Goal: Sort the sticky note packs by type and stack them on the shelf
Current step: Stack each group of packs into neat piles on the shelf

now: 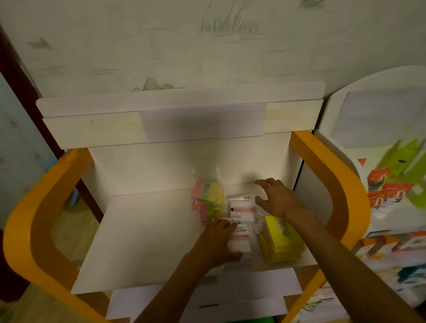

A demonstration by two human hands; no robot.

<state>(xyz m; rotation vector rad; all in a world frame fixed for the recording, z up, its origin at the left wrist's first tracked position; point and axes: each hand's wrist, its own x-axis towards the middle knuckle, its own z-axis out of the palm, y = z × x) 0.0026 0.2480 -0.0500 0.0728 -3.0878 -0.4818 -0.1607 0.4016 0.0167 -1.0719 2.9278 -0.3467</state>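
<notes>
The left hand [220, 242] is closing its grip on a flat white sticky note pack with a pink band [240, 239], wrapped in clear film, fingers curling over its far left corner and thumb lying along its near edge as it is sitting on the white shelf board [142, 239]. Just beyond that grip, a second white pack with a pink band [242, 208] is lying touching or nearly touching the first, and the right hand [278, 197] is hovering over its right edge with fingers spread, gripping nothing. To the left of and beyond the grip, a stack of pink, green and yellow striped packs [209, 201] is standing in a loose pile; to the right, a stack of plain yellow packs [280, 239] is resting near the orange frame [331, 175]. The step in hand looks like gathering the white type; the next move probably calls for setting one white pack squarely on the other. The top striped pack's label appears to read "2209"; the other print is too small to read.
</notes>
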